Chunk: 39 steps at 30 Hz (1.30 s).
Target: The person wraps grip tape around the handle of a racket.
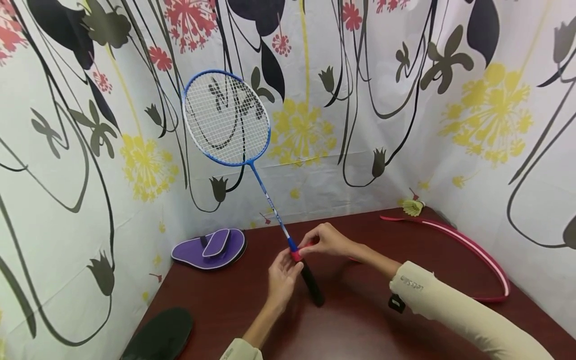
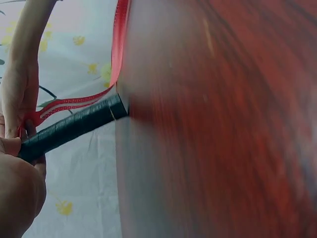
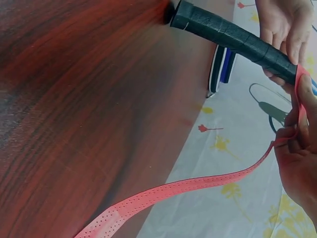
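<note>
Left hand [image 1: 282, 277]: fingers pinching the racket [image 1: 260, 181] at its black handle's [image 1: 311, 282] top, seemingly to steady it!
Racket: between those fingers, head toward eleven o'clock, handle toward five.
Right hand [image 1: 330, 242]: two o'clock from there, fingers pinching red tape [image 3: 173, 190], probably to hold it taut.
Loose length: looping toward three o'clock, over the desk [image 1: 351, 320].

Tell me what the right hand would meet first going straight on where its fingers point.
The right hand, pinching red tape, would likely meet the badminton racket near the top of its black handle, then perhaps the left hand; depth is unclear.
</note>
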Tool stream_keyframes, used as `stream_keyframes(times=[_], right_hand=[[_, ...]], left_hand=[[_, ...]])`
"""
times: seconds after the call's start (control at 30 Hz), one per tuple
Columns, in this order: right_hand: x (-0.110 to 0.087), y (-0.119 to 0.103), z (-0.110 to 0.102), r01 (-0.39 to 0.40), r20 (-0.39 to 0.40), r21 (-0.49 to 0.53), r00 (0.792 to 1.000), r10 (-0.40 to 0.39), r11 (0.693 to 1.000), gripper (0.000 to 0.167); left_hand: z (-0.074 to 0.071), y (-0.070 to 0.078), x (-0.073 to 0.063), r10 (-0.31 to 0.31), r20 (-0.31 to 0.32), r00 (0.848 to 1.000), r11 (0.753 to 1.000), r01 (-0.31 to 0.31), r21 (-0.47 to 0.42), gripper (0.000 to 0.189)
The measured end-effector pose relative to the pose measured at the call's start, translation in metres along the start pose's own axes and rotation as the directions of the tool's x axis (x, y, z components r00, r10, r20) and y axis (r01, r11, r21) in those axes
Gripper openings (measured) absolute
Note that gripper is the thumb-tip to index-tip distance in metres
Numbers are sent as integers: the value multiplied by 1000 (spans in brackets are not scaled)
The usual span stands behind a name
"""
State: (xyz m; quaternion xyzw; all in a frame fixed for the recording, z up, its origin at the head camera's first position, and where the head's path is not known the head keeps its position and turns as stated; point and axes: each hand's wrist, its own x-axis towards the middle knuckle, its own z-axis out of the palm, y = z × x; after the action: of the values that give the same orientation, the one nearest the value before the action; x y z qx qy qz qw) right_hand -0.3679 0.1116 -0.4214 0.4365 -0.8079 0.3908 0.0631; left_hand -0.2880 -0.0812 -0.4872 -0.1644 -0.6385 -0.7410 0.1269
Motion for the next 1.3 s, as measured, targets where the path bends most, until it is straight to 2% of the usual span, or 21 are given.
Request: stream_keyframes(times=[0.23,0.5,0.67,0.8,0.97,1.13,1.3], right_hand=[[-3,2,4,-41,-45,7,998,41,999,5],[-3,2,13,-44,-64,77,997,49,996,9],[-5,4,16,-37,-50,111,998,42,993,12],[-5,8,15,-15,-16,131,1000,17,991,6],[-6,12,16,15,25,124,1000,-18,992,6],[-5,15,20,82,12,89,996,-83,993,12],[-3,15,22,128,-9,57,992,-128,990,6]], left_hand=[[-3,0,-1,51,24,998,985,-54,161,46],[2,3,-1,96,-21,995,963,-88,256,50],[2,4,0,86,-52,995,964,-70,256,47],[-2,6,1,61,-12,998,965,-56,258,51],[-5,7,-1,57,22,998,959,-61,278,70],[-7,8,-1,68,38,997,963,-76,260,76],[-10,9,-1,70,67,995,970,-84,229,74]])
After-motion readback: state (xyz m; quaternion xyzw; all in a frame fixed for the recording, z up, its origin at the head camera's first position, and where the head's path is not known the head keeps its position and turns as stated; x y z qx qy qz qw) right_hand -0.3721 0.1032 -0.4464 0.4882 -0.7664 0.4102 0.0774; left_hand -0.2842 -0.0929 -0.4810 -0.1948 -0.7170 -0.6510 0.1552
